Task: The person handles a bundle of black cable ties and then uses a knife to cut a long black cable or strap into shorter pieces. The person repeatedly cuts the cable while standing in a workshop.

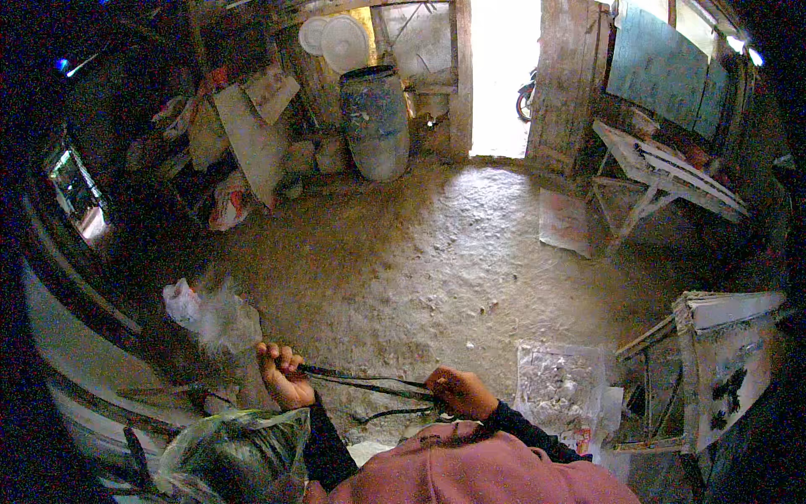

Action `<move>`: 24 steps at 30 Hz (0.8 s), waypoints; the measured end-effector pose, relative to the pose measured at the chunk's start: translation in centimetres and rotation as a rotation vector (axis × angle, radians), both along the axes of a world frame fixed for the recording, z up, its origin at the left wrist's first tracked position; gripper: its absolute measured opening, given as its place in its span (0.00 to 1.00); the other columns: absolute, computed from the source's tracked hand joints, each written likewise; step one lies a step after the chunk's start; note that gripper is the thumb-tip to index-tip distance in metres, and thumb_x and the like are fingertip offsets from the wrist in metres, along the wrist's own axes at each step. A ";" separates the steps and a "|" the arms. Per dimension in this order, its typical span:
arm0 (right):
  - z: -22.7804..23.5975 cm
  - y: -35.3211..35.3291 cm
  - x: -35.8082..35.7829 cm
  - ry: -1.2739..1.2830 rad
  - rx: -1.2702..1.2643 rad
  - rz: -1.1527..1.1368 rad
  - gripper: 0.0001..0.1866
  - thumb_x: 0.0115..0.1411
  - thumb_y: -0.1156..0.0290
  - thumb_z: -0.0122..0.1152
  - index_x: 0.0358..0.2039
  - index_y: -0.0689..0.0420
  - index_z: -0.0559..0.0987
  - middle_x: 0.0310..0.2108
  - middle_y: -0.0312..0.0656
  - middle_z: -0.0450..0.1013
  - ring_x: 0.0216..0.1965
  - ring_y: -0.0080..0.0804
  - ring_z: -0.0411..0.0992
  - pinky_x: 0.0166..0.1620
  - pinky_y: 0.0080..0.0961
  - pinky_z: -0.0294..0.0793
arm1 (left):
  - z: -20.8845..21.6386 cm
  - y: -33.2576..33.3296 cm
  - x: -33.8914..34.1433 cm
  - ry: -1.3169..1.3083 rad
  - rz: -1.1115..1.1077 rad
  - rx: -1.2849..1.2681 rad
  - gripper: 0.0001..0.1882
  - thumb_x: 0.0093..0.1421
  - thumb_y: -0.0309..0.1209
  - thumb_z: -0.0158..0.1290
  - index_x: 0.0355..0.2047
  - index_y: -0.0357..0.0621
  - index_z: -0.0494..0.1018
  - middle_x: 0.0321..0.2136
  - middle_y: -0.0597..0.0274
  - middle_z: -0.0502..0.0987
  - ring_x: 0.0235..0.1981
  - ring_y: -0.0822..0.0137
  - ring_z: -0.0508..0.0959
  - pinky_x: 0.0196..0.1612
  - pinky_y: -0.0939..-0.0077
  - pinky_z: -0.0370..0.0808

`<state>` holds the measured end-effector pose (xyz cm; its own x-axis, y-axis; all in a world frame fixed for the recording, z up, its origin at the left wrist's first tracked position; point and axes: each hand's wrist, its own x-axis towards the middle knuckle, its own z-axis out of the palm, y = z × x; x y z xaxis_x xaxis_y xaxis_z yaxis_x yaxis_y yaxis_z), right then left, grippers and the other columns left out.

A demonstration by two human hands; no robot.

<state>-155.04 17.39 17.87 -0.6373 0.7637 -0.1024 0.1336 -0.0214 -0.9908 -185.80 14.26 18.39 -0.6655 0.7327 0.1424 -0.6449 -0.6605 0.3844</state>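
A thin dark strap [363,382] stretches in two strands between my hands, in front of my body. My left hand [287,380] is closed around its left end, fingers curled upward. My right hand [462,393] is closed on the other end, with a loose tail hanging below and to the left of it. Just beyond my left hand is a pale, wispy clump [227,317], with a white, crumpled piece [180,302] at its far side. A clear plastic bag [239,449] with dark contents sits close to my left forearm; what it holds cannot be made out.
A blue barrel [374,126] stands by the far wall, near the bright doorway [504,80]. Sacks and boards [243,139] are heaped at the far left. Slanted wooden stands [667,172] [730,361] line the right. A plastic sheet [562,382] lies on the rough floor [403,294].
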 end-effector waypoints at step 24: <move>1.2 2.8 -1.1 0.192 -0.339 0.128 0.10 0.55 0.65 0.53 0.30 0.59 0.74 0.20 0.28 0.68 0.18 0.13 0.62 0.21 0.11 0.60 | -2.2 0.3 -3.7 -0.090 0.022 0.186 0.05 0.55 0.26 0.44 0.33 0.47 0.64 0.22 0.70 0.63 0.18 0.77 0.58 0.18 0.88 0.60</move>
